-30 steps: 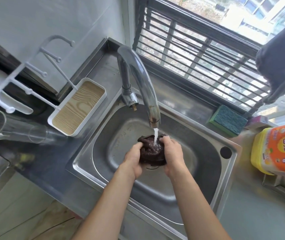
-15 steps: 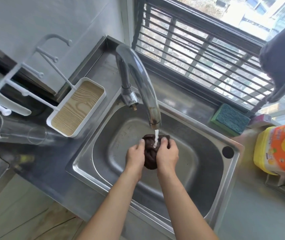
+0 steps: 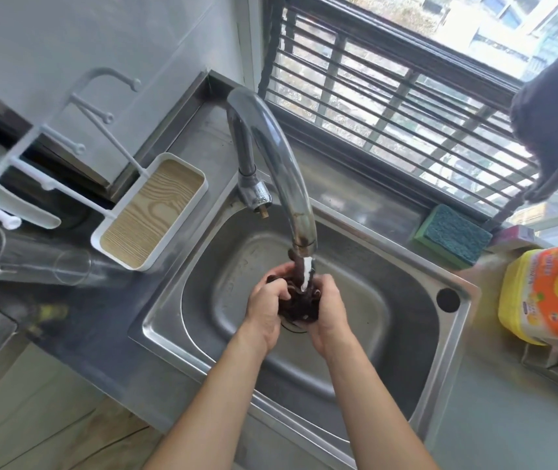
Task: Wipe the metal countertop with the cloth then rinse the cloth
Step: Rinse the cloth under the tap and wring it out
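Note:
A dark brown wet cloth (image 3: pixel 299 305) is bunched up under the running water of the curved metal faucet (image 3: pixel 281 164), over the steel sink (image 3: pixel 389 320). My left hand (image 3: pixel 267 307) grips the cloth from the left and my right hand (image 3: pixel 330 312) grips it from the right, fingers curled into the fabric. The water stream lands on top of the cloth between my hands. The metal countertop (image 3: pixel 101 330) runs around the sink.
A white tray with a wood-grain base (image 3: pixel 152 212) sits left of the sink, by a white rack (image 3: pixel 50 147) and clear glasses (image 3: pixel 33 262). A green sponge (image 3: pixel 453 235) lies behind the sink. A yellow-orange detergent bottle (image 3: pixel 548 296) stands at the right. A barred window is behind.
My hands have kept kneading the cloth under the stream; they pressed close together half a second ago and now sit slightly apart, with the cloth bunched taller toward the spout.

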The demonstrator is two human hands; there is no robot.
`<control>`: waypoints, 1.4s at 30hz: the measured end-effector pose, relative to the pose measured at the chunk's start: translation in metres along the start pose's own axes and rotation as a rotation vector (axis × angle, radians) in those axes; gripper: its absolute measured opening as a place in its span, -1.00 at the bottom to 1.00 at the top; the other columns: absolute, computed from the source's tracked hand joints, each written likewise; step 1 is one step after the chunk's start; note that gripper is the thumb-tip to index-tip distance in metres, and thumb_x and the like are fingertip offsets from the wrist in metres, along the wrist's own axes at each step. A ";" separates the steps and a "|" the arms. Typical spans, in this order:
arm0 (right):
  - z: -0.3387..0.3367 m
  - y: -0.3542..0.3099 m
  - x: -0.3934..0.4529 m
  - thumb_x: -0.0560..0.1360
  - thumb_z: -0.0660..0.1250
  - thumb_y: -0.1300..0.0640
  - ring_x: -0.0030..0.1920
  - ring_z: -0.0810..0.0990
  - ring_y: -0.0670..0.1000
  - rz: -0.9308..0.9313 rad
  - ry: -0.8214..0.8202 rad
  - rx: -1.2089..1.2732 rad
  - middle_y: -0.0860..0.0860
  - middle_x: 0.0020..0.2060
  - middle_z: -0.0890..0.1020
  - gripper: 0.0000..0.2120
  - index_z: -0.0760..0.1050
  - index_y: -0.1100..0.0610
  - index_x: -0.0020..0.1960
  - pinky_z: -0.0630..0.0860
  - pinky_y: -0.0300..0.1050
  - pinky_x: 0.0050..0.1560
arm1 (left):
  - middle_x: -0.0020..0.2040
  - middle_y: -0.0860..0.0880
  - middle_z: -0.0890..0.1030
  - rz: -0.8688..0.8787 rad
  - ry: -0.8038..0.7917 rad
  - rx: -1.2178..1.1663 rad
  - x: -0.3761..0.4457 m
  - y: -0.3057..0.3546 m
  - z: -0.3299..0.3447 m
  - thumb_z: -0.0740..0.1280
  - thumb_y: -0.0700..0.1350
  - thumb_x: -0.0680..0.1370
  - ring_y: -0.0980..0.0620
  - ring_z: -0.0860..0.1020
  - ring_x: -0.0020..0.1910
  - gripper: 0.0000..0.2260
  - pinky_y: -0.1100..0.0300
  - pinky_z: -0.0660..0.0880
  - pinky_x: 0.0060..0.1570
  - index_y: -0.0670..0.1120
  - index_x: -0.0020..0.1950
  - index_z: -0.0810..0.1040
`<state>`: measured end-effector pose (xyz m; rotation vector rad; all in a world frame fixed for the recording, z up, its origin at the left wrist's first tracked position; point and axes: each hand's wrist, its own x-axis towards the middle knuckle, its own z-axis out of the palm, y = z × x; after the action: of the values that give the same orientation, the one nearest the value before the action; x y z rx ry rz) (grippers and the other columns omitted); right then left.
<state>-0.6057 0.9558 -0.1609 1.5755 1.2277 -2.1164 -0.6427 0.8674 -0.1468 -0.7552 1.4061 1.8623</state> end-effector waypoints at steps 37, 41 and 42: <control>0.017 -0.001 -0.004 0.65 0.25 -0.04 -0.04 0.61 0.00 -0.522 0.301 -0.236 -0.03 -0.10 0.64 -0.88 0.47 -0.04 -0.03 0.49 -0.01 0.05 | 0.05 -0.12 0.70 -0.136 0.046 0.277 0.034 -0.010 -0.009 0.14 0.28 0.61 -0.06 0.66 -0.10 -0.58 0.12 0.58 -0.24 0.00 0.13 0.59; 0.022 0.032 -0.010 0.57 0.24 -0.11 -0.21 0.56 0.08 -0.758 0.328 -0.625 0.00 -0.29 0.60 -0.72 0.46 0.08 -0.17 0.41 -0.04 -0.14 | -0.01 -0.07 0.69 0.078 0.249 0.279 0.039 -0.010 -0.013 0.24 0.35 0.44 -0.08 0.66 -0.03 -0.53 -0.07 0.61 0.05 0.01 0.07 0.55; 0.024 0.031 -0.007 0.57 0.29 -0.08 -0.24 0.56 0.08 -0.749 0.321 -0.618 -0.01 -0.33 0.60 -0.72 0.45 0.10 -0.19 0.38 -0.06 -0.16 | -0.04 -0.06 0.68 0.153 0.276 0.321 0.037 -0.009 -0.014 0.24 0.29 0.51 -0.10 0.65 -0.04 -0.60 -0.04 0.59 0.03 -0.02 0.06 0.52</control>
<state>-0.5998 0.9169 -0.1679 1.2961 2.5858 -1.5231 -0.6572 0.8623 -0.1846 -0.7788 1.9307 1.6267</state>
